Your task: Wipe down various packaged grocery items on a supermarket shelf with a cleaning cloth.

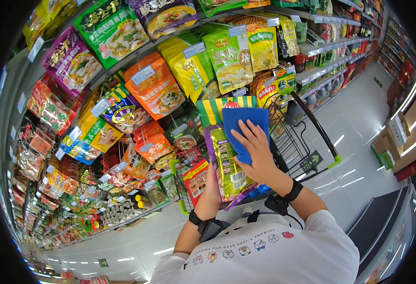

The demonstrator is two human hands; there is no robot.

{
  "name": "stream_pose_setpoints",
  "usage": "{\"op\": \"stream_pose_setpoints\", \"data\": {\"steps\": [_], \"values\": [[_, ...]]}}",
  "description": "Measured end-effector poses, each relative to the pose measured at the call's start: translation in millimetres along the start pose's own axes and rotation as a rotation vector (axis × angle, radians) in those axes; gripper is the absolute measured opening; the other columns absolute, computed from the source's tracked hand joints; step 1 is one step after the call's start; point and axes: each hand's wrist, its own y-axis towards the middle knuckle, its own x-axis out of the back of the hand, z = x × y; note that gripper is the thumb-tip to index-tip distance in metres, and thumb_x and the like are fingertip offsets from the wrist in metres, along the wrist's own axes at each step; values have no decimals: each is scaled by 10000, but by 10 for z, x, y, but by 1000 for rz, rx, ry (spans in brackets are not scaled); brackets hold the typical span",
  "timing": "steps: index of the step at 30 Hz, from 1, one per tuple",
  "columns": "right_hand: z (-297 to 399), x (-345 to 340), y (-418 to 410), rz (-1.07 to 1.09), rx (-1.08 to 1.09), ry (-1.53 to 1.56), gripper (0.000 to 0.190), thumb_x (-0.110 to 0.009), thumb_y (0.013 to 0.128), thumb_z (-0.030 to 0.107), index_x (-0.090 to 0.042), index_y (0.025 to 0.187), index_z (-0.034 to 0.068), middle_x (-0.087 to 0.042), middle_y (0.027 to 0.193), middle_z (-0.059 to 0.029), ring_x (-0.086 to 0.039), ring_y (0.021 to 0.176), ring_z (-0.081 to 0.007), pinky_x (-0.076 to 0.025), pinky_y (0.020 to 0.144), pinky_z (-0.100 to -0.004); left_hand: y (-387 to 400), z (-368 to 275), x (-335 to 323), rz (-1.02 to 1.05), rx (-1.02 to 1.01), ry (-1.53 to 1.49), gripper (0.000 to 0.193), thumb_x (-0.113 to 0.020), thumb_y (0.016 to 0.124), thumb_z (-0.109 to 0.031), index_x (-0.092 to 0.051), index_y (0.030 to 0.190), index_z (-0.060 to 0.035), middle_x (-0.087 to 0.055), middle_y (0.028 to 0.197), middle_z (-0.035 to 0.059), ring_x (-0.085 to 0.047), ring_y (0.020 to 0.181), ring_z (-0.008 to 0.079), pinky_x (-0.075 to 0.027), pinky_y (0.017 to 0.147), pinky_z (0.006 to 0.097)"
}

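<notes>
My left hand [211, 191] grips the lower left edge of a seasoning pouch [225, 156] with a purple border and a green-and-yellow striped top. The pouch's printed back, with a barcode, faces me. Under the spread fingers of my right hand [254, 152], a folded blue cloth [245, 117] lies flat against the upper right of the pouch. Below the pouch stands a wire shopping cart [296, 142] with a black handle and green corners. In its basket a red packet [196, 181] shows beside my left hand, and a blue packet [259, 191] is partly hidden.
A shelf rack of hanging seasoning pouches [154, 85] with price tags fills the left and far side. Shelves of bottles and jars [321, 81] continue to the right. Cardboard boxes [389, 145] and a display case [389, 227] stand at right on the tiled floor [353, 106].
</notes>
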Motion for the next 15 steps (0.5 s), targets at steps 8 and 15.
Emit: {"op": "stream_pose_setpoints", "data": {"steps": [8,15], "values": [[-171,-533,-459,31,-263,563,603,-561,839,175,-306,1385,149,-204,1454,-149,-213,1330,-276,-174,1064,-431,110,-156,179,111,-306,102,710,-354,857,-596,-356,1320,-57,-503,1233,142,-549,1056,265,-467,850,440],[-160,-536,-618,152,-650,1710,474,-452,930,184,-278,1363,102,-433,1301,-68,-462,1157,-198,-388,960,-338,203,-223,110,160,-533,1201,699,-608,794,-395,-340,1364,-92,-374,1343,198,-364,1227,313,-327,958,417]]}}
